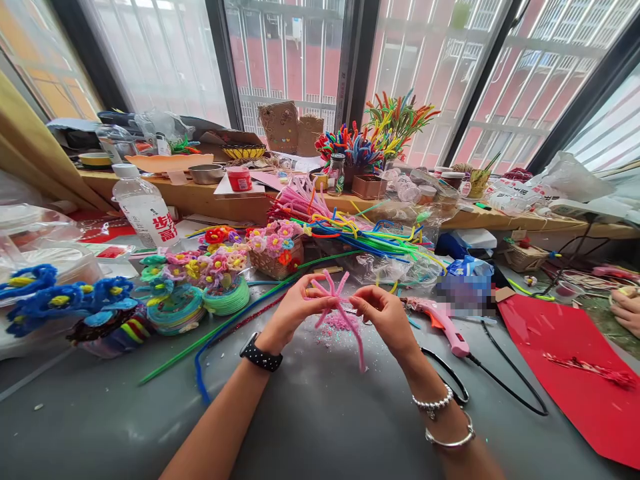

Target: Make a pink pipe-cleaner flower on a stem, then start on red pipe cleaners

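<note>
Between my two hands is a pink pipe cleaner shape (359, 341) with several arms spreading from its middle and one long end hanging down. My left hand (295, 303), with a watch on the wrist, pinches it near the centre. The thumb and index finger of my right hand (387, 317) are closed on one of its arms at the right. Below and behind it lies a small heap of pink beads or glitter (341, 321) on the grey table (300, 413). A pink glue gun (445, 323) with a black cord rests just right of my right hand.
Pipe cleaner flowers in small pots (226, 293) stand at the left, near a plastic bottle (145, 207). Bundles of coloured pipe cleaners (365, 230) lie behind my hands. Red sheets (575, 367) cover the right side, where another person's hand (626, 310) shows at the edge.
</note>
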